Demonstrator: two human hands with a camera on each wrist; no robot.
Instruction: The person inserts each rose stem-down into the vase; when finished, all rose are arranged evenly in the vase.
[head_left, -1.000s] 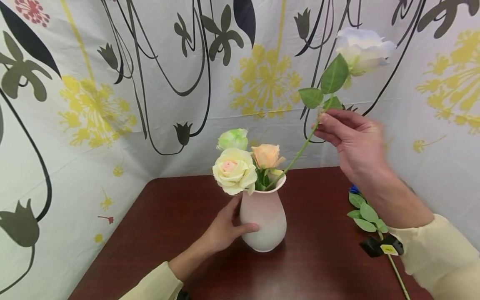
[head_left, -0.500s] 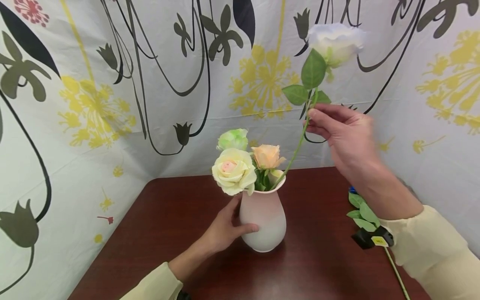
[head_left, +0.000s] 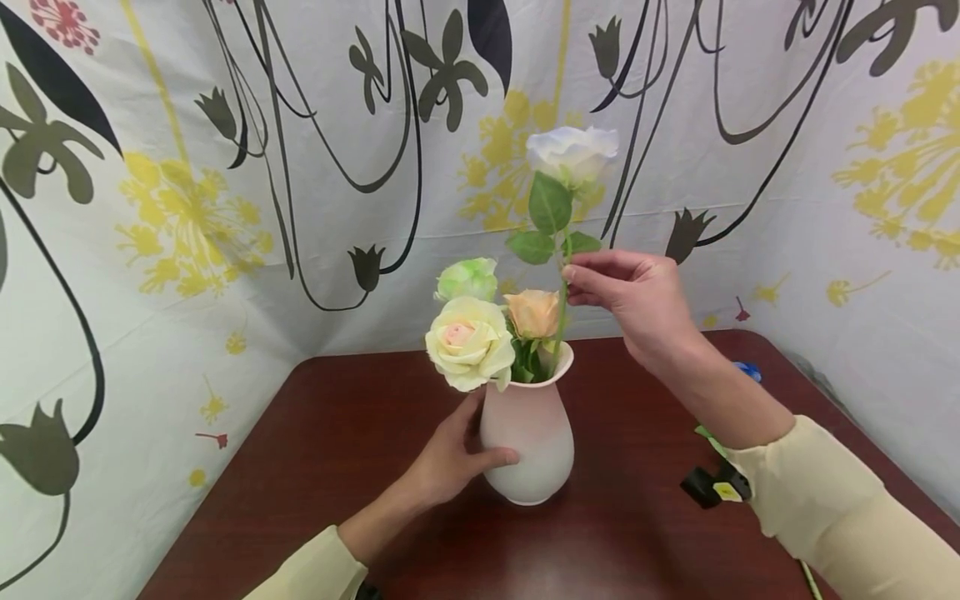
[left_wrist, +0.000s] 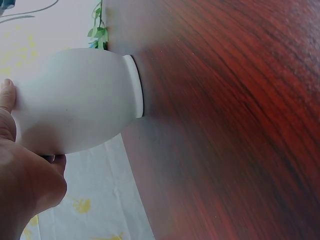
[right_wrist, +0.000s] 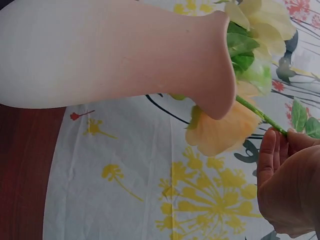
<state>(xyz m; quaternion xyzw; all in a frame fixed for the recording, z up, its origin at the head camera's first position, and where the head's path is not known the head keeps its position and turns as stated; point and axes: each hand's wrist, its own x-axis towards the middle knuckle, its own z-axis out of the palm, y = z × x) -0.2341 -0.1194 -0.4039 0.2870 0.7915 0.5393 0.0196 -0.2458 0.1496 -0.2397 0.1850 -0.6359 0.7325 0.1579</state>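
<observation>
A pale pink-and-white vase [head_left: 527, 437] stands upright on the table. My left hand [head_left: 450, 458] grips its left side, thumb across the front, as the left wrist view also shows. Out of the vase's mouth rise a cream rose [head_left: 469, 343], a green-white flower [head_left: 467, 279] and a peach rose [head_left: 533, 313]. Above them stands a white rose [head_left: 573, 157] with green leaves, its stem's lower end inside the vase mouth. Between thumb and fingers my right hand [head_left: 637, 296] pinches that stem [right_wrist: 260, 115] just below the leaves. How deep the stem reaches is hidden.
On the table [head_left: 360, 417], at the right, lies a blue flower [head_left: 747, 371], its stem mostly hidden beneath the right forearm. A white patterned cloth [head_left: 315, 167] hangs behind the table and along its sides.
My right hand has moved left and down with the white rose, whose stem now stands nearly upright in the vase. The left hand and vase have stayed in place.
</observation>
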